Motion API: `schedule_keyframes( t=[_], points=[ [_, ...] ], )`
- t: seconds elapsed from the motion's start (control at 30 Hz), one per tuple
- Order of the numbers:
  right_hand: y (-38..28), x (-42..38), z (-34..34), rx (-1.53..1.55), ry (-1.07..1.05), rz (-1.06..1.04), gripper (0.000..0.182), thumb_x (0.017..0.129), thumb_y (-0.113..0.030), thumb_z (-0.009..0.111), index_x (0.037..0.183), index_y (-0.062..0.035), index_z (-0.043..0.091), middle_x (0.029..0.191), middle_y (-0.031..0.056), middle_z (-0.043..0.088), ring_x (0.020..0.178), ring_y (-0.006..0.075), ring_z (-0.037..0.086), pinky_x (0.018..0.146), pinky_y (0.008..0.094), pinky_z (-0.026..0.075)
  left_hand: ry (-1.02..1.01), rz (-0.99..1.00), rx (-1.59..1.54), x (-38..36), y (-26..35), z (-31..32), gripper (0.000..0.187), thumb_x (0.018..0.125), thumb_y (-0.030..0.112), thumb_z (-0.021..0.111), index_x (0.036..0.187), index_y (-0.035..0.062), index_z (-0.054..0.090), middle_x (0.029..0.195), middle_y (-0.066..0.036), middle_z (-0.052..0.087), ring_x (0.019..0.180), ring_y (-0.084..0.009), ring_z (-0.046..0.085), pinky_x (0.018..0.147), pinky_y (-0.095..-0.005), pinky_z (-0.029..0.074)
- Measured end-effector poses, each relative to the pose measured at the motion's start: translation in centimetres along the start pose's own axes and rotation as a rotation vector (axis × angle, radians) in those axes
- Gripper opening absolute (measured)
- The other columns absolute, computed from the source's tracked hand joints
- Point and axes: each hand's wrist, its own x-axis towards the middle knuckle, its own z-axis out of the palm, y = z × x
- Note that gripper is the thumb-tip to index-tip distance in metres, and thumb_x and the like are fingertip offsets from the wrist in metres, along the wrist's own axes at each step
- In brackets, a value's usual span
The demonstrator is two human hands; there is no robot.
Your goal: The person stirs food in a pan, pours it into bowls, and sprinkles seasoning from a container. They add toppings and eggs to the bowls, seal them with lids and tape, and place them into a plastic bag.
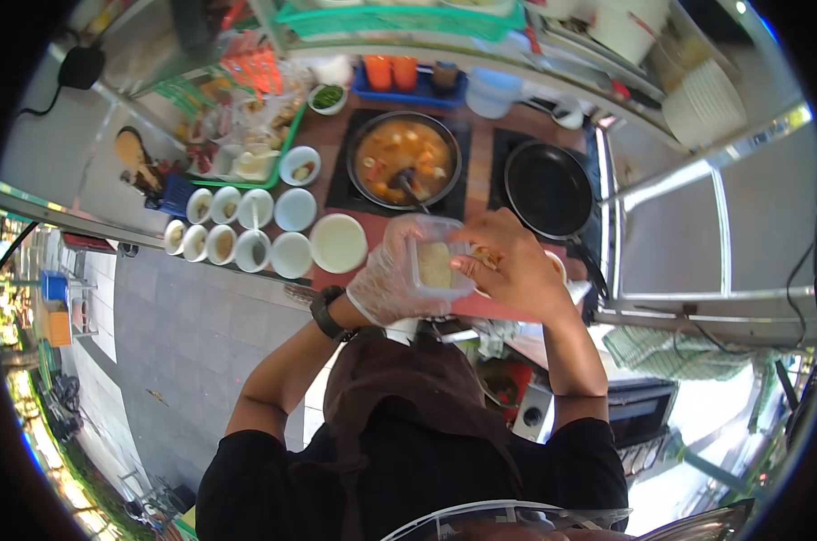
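My left hand wears a clear plastic glove and grips a small clear plastic container with pale food inside. My bare right hand rests against the container's right side, fingers curled at its rim. Both hands are in front of my chest, over the near edge of the counter. A black watch sits on my left wrist. Just beyond the hands stands a pot of orange soup with a ladle in it.
An empty black frying pan sits to the right of the pot. Several small white bowls of condiments crowd the left, with one larger white bowl near my hands. A green tray with bagged ingredients lies behind them. White buckets stand far right.
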Motion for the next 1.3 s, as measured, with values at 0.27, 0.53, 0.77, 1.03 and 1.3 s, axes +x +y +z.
schedule_keyframes(
  t=[0.27,0.53,0.77,1.03,1.3],
  points=[
    [11.6,22.8,12.9,0.072,0.104,0.117,0.021,0.093,-0.017,0.074,0.109,-0.0041,0.074,0.099,0.0153,0.076,0.091,0.0297,0.075,0.085,0.0394,0.058,0.307,0.089,0.981,9.6,-10.6,-23.7,0.067,0.055,0.028,0.099,0.097,0.0085,0.051,0.136,-0.018,0.059,0.129,-0.0407,0.055,0.106,-0.0488,0.047],
    [20.4,38.5,28.0,-0.142,0.03,-0.124,0.022,0.088,-0.01,0.076,0.11,-0.0069,0.078,0.1,0.0147,0.078,0.094,0.0309,0.075,0.091,0.0409,0.057,-0.069,-0.151,1.472,11.0,-14.5,-32.3,0.057,0.07,0.038,0.087,0.118,0.01,0.072,0.13,-0.017,0.067,0.118,-0.0363,0.064,0.099,-0.0497,0.048],
    [21.9,41.5,31.5,-0.503,-0.091,-0.228,0.03,0.077,-0.011,0.083,0.106,-0.0189,0.082,0.103,0.0111,0.078,0.105,0.0318,0.071,0.109,0.0468,0.046,-0.055,-0.082,1.617,9.4,-20.7,-34.5,0.061,0.077,0.034,0.081,0.131,0.009,0.071,0.142,-0.017,0.065,0.133,-0.0338,0.06,0.114,-0.0458,0.044],
    [19.5,41.8,29.9,0.29,0.265,-0.026,0.016,0.087,-0.004,0.077,0.103,-0.0035,0.076,0.092,0.0097,0.078,0.091,0.0226,0.075,0.079,0.0364,0.058,0.207,-0.059,0.978,7.2,-14.0,-30.3,0.043,0.081,0.014,0.074,0.123,0.007,0.069,0.128,-0.023,0.068,0.114,-0.0422,0.068,0.1,-0.0498,0.054],
    [7.7,26.2,17.8,1.413,0.082,0.379,0.016,0.1,-0.001,0.069,0.115,-0.0039,0.073,0.094,0.0032,0.072,0.074,0.012,0.063,0.066,0.0268,0.052,0.596,-0.079,-0.602,9.6,-5.4,-17.6,0.045,0.1,0.016,0.075,0.137,0.0018,0.056,0.118,-0.014,0.072,0.108,-0.0192,0.071,0.095,-0.0328,0.058]
  ],
)
